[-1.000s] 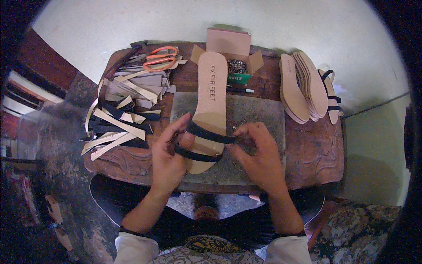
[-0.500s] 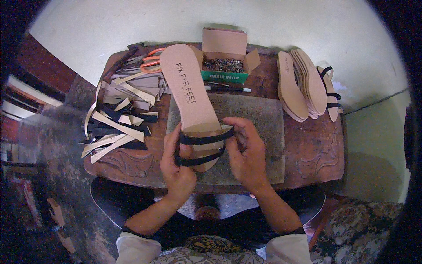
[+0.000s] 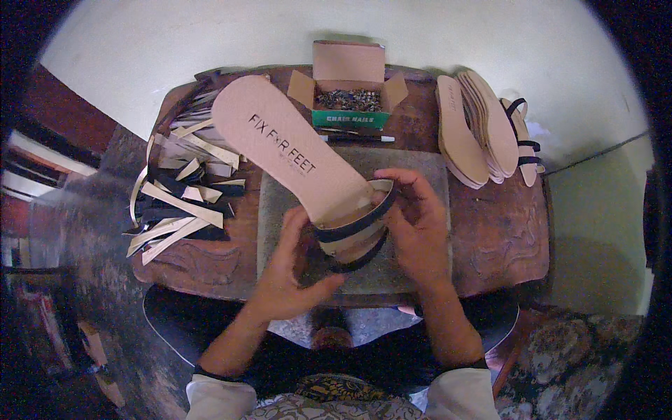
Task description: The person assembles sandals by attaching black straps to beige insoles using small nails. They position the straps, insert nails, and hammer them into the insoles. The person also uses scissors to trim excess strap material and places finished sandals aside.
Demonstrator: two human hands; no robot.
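Note:
A tan sandal sole (image 3: 238, 115) with dark print and two black straps (image 3: 353, 225) across its front part is held above the work pad. It tilts with the heel up toward the far left. My left hand (image 3: 283, 276) supports its left edge, fingers partly hidden behind the sole, while the thumb is spread away from it. At the right edge, my right hand (image 3: 423, 234) grips the sandal where a strap meets the sole. The ends of the right fingers are partly hidden by the straps.
The grey pad (image 3: 420, 259) lies on a carved wooden table (image 3: 511, 245). An open green box (image 3: 350, 119) of small nails stands behind, a pen (image 3: 364, 138) before it. Strap strips (image 3: 185, 203) are piled left. Stacked soles (image 3: 483, 133) and a black-strapped sandal (image 3: 526, 150) sit right.
The sandal has turned, its heel swinging left and its strapped front shifting right. My right hand has moved right with it. My left thumb has come off the straps.

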